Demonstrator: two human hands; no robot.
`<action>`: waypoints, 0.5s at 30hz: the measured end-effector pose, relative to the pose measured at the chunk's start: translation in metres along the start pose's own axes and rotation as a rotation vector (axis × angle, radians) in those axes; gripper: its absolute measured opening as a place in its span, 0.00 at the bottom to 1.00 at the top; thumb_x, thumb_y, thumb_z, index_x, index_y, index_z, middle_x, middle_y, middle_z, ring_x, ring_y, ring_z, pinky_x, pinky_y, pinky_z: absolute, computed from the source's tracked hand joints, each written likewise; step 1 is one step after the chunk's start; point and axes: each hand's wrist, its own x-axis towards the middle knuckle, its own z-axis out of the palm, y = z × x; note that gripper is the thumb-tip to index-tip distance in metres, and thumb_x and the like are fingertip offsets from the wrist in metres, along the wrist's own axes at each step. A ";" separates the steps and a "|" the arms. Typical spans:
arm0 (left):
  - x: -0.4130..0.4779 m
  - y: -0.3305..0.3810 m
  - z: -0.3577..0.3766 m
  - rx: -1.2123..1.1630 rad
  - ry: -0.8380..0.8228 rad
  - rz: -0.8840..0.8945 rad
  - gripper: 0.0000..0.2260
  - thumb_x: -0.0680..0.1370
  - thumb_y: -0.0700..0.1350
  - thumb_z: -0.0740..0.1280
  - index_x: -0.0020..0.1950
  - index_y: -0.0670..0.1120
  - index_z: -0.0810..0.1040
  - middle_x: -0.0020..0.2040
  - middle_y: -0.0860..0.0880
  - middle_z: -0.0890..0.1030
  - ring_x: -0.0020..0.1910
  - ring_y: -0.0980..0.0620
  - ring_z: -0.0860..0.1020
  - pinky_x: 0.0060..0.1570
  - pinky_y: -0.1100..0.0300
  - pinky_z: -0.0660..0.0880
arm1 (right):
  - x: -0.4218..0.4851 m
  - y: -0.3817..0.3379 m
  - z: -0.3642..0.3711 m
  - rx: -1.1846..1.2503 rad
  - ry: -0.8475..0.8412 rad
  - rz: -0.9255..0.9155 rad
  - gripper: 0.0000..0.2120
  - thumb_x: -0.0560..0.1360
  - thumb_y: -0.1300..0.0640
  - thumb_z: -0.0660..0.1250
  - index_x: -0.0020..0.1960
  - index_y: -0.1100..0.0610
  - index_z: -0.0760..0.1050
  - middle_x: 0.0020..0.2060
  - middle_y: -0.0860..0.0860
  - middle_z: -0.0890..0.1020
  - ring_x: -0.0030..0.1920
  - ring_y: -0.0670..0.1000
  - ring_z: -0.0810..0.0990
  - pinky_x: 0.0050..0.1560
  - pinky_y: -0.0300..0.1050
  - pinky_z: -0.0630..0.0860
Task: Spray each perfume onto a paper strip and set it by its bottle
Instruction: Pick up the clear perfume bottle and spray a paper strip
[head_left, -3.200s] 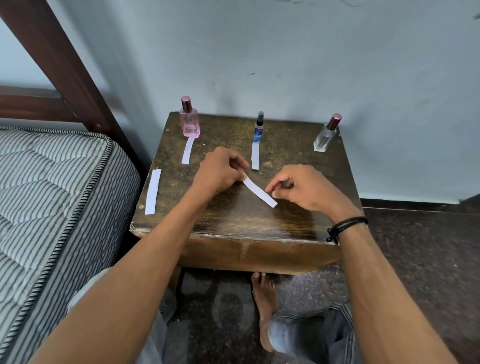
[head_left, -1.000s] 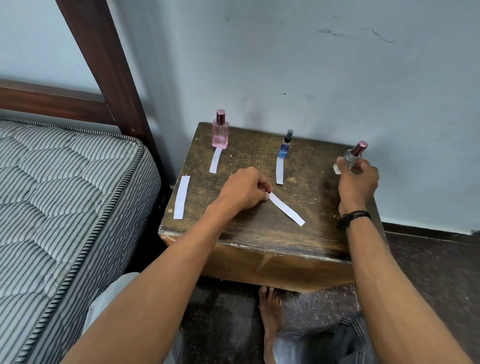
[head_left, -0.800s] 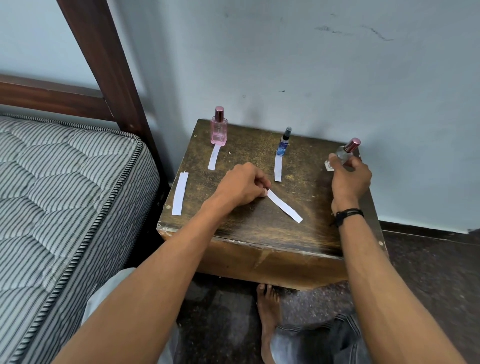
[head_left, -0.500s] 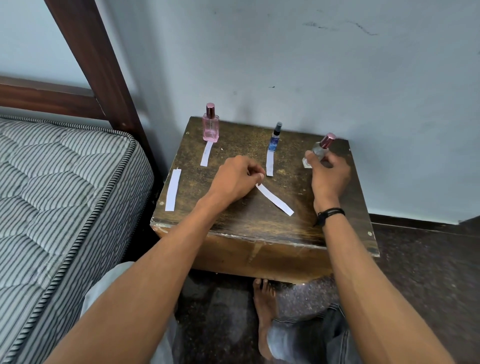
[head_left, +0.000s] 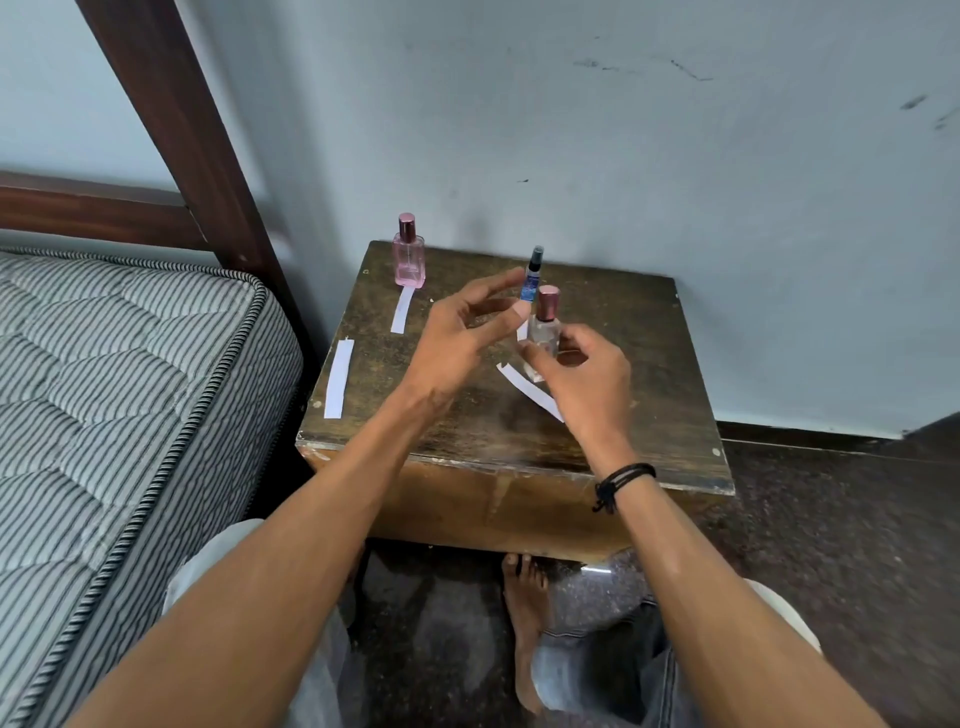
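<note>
A: What is held over the wooden table (head_left: 649, 322)?
B: A clear, rosy-capped bottle (head_left: 545, 327) is gripped at its base by the right hand (head_left: 587, 384), upright, mid-table. The left hand (head_left: 457, 343) is seen slack, just left; a paper strip (head_left: 522, 384) is seen beneath.

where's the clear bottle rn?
Head view: the clear bottle is held in the right hand over the middle of the table, just in front of the blue spray bottle, above the loose strip.
</note>
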 end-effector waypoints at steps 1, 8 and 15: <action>-0.001 0.001 0.000 -0.052 -0.022 -0.008 0.18 0.78 0.42 0.72 0.68 0.48 0.79 0.62 0.50 0.83 0.63 0.51 0.80 0.66 0.53 0.76 | -0.003 -0.001 0.001 -0.024 -0.031 -0.026 0.13 0.72 0.42 0.76 0.52 0.47 0.83 0.42 0.40 0.84 0.44 0.41 0.82 0.43 0.40 0.78; 0.003 -0.001 -0.008 -0.140 0.022 -0.024 0.15 0.76 0.34 0.73 0.61 0.44 0.82 0.54 0.46 0.86 0.55 0.50 0.83 0.59 0.54 0.79 | -0.006 -0.007 -0.001 -0.057 -0.120 -0.136 0.18 0.72 0.43 0.76 0.60 0.47 0.83 0.47 0.41 0.84 0.46 0.42 0.81 0.46 0.41 0.79; 0.010 0.000 -0.013 -0.202 0.101 -0.021 0.13 0.75 0.37 0.73 0.58 0.46 0.83 0.50 0.50 0.86 0.53 0.51 0.82 0.58 0.52 0.80 | -0.003 0.000 -0.003 -0.134 -0.190 -0.133 0.22 0.71 0.38 0.75 0.61 0.47 0.83 0.47 0.42 0.85 0.46 0.42 0.81 0.48 0.47 0.81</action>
